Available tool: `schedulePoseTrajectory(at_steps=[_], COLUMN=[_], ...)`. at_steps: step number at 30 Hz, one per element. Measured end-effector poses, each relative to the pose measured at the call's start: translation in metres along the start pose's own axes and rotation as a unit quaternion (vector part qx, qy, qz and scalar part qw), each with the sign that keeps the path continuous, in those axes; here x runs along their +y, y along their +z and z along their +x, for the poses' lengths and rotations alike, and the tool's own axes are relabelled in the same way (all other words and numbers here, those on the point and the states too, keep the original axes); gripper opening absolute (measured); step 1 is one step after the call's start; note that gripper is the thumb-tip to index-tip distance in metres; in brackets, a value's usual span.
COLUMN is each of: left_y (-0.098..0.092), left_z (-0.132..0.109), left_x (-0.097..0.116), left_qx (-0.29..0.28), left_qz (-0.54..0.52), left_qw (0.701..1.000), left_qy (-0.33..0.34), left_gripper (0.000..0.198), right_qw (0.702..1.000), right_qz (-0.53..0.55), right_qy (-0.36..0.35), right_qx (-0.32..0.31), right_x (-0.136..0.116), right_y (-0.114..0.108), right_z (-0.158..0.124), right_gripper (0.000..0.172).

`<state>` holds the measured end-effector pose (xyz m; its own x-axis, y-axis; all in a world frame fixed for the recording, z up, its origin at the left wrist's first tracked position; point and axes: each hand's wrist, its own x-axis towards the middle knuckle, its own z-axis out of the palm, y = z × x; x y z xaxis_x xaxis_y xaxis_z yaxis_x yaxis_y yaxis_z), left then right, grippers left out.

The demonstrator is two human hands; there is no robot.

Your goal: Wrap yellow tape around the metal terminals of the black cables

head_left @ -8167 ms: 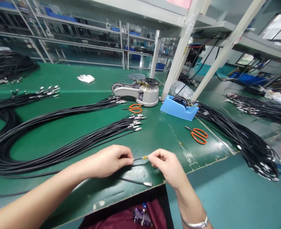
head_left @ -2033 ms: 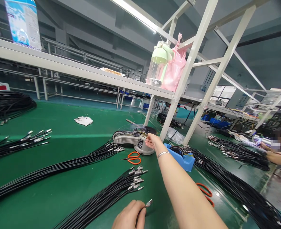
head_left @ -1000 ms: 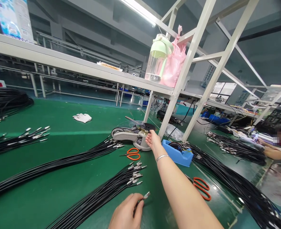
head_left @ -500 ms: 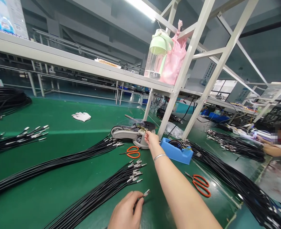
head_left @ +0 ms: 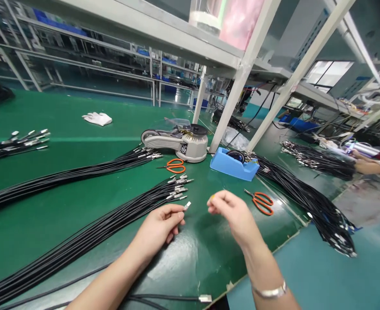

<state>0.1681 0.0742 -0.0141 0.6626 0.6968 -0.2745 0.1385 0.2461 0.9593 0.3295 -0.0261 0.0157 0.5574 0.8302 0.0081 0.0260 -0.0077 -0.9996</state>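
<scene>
My left hand (head_left: pixel 162 224) pinches a black cable close to its silver USB plug (head_left: pixel 187 206), which sticks out past the fingertips. My right hand (head_left: pixel 233 212) is closed in a pinch a little to the right of the plug, with a small bit of yellow tape (head_left: pixel 212 196) showing at the fingertips. Beyond both hands stands a grey round tape dispenser machine (head_left: pixel 193 148). A bundle of black cables (head_left: pixel 122 215) with metal plugs lies left of my left hand. Below my hands, another cable's plug (head_left: pixel 205 298) rests near the table edge.
Orange-handled scissors (head_left: pixel 176 166) lie before the machine, and a second pair (head_left: pixel 262 202) lies to the right. A blue tape holder (head_left: pixel 235 165) stands by the shelf post. A white glove (head_left: pixel 97 118) lies far left. At right, a co-worker's arm (head_left: pixel 370 167) reaches over cables.
My right hand has come back from the tape machine toward my left hand, with yellow tape at its fingertips. My left hand, still on the cable, shows higher as the view tilts down.
</scene>
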Motion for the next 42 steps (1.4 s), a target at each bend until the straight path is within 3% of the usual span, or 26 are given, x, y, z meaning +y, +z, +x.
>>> schedulePoseTrajectory(at_steps=[2,5,14,19,22,25,28,33,37,42], left_y=[0.005,0.013,0.029,0.028,0.024,0.02,0.018,0.017,0.017,0.017], left_z=[-0.006,-0.014,-0.035,-0.045,-0.046,-0.046,-0.047,-0.05,-0.052,-0.053], left_x=[0.005,0.014,0.024,0.011,0.005,0.003,-0.001,-0.008,-0.01,-0.012], left_qx=[0.007,0.015,0.05,0.079,0.063,0.058,0.084,0.115,0.118,0.11], left_qz=[0.025,0.073,0.211,0.207,0.186,0.19,0.225,0.303,0.342,0.368], left_qw=[1.0,0.997,0.973,0.97,0.977,0.974,0.948,0.87,0.823,0.786], left_qy=[0.008,0.02,0.074,0.101,0.081,0.113,0.21,0.372,0.438,0.484], left_gripper=[0.034,0.034,0.032,0.029,0.03,0.023,0.014,0.01,0.013,0.018], right_qw=[0.999,0.998,0.999,0.999,1.0,1.0,1.0,0.999,0.997,0.994], right_qz=[-0.038,-0.052,-0.038,-0.023,-0.018,-0.015,0.001,0.052,0.076,0.105], right_qy=[0.014,0.027,-0.03,-0.03,-0.025,-0.022,-0.008,0.002,0.007,0.013], right_qx=[-0.003,-0.009,-0.012,0.0,0.003,0.009,0.009,0.007,0.015,0.022], right_x=[0.017,0.028,0.018,0.023,0.024,0.024,0.025,0.027,0.025,0.023], right_y=[-0.006,-0.009,0.001,0.015,0.023,0.028,0.031,0.036,0.038,0.039], right_z=[-0.031,-0.054,-0.067,-0.072,-0.075,-0.079,-0.083,-0.086,-0.086,-0.086], right_gripper=[0.022,0.022,0.018,0.014,0.014,0.015,0.016,0.015,0.014,0.015])
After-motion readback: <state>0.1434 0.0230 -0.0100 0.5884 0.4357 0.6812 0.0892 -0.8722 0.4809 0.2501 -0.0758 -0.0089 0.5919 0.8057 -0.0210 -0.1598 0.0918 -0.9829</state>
